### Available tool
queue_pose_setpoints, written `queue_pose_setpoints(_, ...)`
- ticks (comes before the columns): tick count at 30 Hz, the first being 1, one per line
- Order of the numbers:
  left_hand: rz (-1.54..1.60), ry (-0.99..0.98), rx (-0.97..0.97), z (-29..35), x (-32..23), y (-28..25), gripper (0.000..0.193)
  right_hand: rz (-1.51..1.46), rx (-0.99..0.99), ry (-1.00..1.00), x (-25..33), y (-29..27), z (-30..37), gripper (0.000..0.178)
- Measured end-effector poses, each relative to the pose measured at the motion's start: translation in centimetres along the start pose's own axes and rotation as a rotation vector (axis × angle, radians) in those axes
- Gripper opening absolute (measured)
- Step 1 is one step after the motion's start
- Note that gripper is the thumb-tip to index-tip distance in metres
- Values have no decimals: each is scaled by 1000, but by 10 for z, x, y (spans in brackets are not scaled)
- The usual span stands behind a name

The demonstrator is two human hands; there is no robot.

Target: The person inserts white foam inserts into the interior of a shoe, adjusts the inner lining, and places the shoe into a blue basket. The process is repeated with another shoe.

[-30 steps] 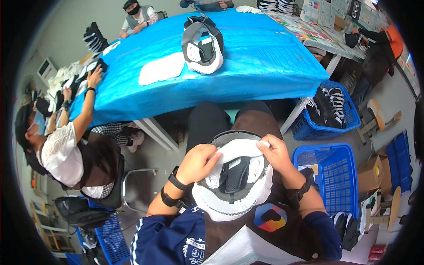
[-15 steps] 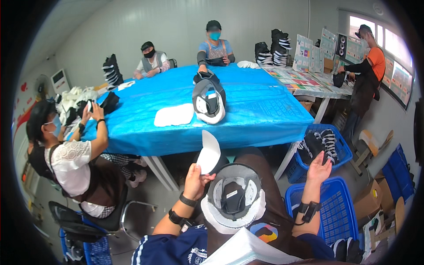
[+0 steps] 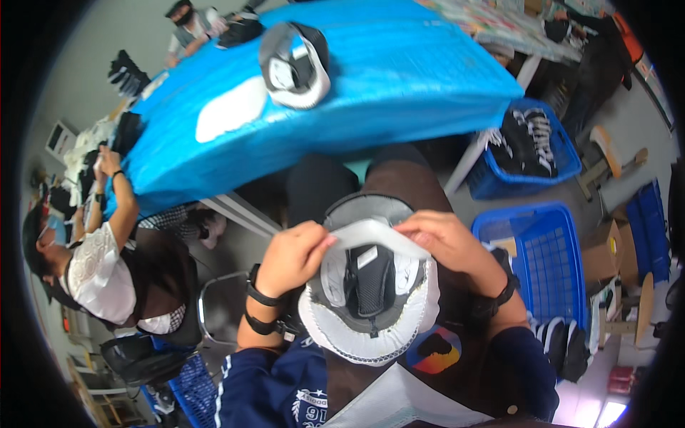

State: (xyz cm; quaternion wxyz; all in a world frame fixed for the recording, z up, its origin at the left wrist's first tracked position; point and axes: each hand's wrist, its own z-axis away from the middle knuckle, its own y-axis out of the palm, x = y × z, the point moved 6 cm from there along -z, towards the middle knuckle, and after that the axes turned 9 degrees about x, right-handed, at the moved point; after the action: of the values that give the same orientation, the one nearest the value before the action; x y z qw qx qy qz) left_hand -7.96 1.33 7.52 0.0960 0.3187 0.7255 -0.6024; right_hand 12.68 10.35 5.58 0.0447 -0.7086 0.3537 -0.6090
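Note:
A white and grey brimmed hat [image 3: 371,314] lies upside down on my lap, its dark lining showing. Across its crown opening stretches a white curved insert strip [image 3: 374,232]. My left hand [image 3: 292,257] pinches the strip's left end and my right hand [image 3: 446,239] pinches its right end. Both wrists carry black bands. A second hat [image 3: 294,64] of the same kind rests on the blue table [image 3: 399,85] ahead, next to a white flat piece [image 3: 232,118].
A person in a white top [image 3: 107,264] sits at my left with raised hands. Other people sit at the far table end. A blue basket [image 3: 546,264] stands at my right, another blue basket [image 3: 524,146] with dark goods beyond it.
Half a second ago my left hand held the white strip up alone and my right hand was off to the side. Now both hands hold the strip over the hat, and my head has tipped down.

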Motion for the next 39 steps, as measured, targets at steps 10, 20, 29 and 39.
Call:
queue_pose_setpoints(10,-41,-146,-85,1,7,2,11,378,-26,188,1,-1,-15,20)
queue_pose_setpoints(20,-132,-84,107,-6,0,0,10,357,-124,311,-8,-1,-18,14)
queue_pose_setpoints(29,-247,8,236,-14,-6,8,11,588,127,182,-4,14,-16,18)
queue_pose_setpoints(39,-410,96,290,-33,9,28,12,606,101,166,-14,16,-20,16)
